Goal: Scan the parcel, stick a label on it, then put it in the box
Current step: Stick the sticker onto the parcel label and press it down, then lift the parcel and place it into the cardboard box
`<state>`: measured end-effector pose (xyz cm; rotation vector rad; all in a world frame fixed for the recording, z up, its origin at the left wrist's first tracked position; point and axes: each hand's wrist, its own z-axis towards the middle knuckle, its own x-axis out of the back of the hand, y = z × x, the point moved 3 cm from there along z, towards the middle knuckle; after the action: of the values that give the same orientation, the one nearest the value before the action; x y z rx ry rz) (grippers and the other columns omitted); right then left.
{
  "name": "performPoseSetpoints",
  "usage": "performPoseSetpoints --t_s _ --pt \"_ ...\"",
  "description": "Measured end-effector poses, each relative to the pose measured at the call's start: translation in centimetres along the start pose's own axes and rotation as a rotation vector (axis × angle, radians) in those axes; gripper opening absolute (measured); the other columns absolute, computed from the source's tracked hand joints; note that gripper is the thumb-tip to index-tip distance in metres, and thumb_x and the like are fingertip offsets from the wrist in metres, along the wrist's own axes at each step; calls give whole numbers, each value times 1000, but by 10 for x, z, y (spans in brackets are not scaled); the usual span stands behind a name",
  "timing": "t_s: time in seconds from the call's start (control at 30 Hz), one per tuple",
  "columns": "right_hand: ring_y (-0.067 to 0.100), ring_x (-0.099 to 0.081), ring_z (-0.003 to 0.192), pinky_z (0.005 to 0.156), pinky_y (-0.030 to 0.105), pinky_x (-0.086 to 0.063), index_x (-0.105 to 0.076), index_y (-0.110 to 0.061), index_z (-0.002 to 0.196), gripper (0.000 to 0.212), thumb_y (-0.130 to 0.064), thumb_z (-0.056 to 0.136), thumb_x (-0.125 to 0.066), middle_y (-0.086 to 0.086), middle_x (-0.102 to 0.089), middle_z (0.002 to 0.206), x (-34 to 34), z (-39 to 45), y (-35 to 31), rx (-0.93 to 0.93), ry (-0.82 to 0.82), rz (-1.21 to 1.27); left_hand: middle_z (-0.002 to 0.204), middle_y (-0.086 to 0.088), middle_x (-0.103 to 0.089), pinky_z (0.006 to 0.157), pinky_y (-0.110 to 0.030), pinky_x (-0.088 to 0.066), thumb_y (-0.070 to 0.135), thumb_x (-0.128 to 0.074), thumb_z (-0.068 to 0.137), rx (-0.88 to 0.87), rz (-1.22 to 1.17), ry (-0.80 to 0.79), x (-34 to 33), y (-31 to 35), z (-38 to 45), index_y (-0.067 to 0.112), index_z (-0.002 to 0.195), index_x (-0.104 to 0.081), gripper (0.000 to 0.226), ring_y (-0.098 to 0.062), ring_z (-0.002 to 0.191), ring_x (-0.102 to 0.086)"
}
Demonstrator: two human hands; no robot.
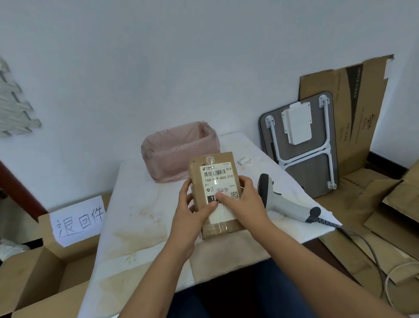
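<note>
A person is holding a brown parcel (216,194) over the middle of a white-covered table (138,210), tilted up so its printed face is showing. The left hand (190,213) is gripping the parcel's left edge, fingers curling behind it and the thumb lying across the front. The right hand (245,200) is clasping the right edge, its thumb pressing on the white shipping label (219,182) near the small QR code (the label is carrying a barcode and some handwritten characters). Both hands are closed around the parcel, not spread.

Just right of the hands, a grey barcode scanner (282,200) is lying on the table, its coiled cable trailing off the right edge. Beyond the parcel, a bin lined with a pink bag (177,153) is standing at the far side of the table. At near left, an open cardboard box (40,274) is sitting beside the table, with a handwritten paper sign (78,220) fixed to its far flap.
</note>
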<state>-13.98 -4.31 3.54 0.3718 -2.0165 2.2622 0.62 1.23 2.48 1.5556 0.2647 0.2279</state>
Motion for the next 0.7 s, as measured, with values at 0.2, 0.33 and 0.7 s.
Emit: performPoseSetpoints --t_s 0.2,0.33,0.7 --pt "8 -58 100 74 14 -44 -43 -19 130 60 -26 79 -75 -7 -61 114 6 -30 -31 105 -7 -2 136 10 -59 94 -40 -56 20 -83 73 -111 19 37 11 23 -33 56 137 -38 86 -11 117 -63" --pt "13 -61 111 95 36 -51 -47 -18 130 48 -18 86 -67 -5 -63 118 10 -51 -53 140 -61 69 138 12 -56 91 -34 -56 17 -82 76 -188 -15 45 23 41 -56 55 138 -37 86 -9 119 -61" --pt "15 -66 100 86 38 -56 -48 -16 112 60 -47 71 -79 -2 -67 111 8 -88 -102 179 5 65 134 23 -55 89 -32 -56 15 -81 78 -359 18 40 45 74 -110 57 137 -37 85 -1 117 -61"
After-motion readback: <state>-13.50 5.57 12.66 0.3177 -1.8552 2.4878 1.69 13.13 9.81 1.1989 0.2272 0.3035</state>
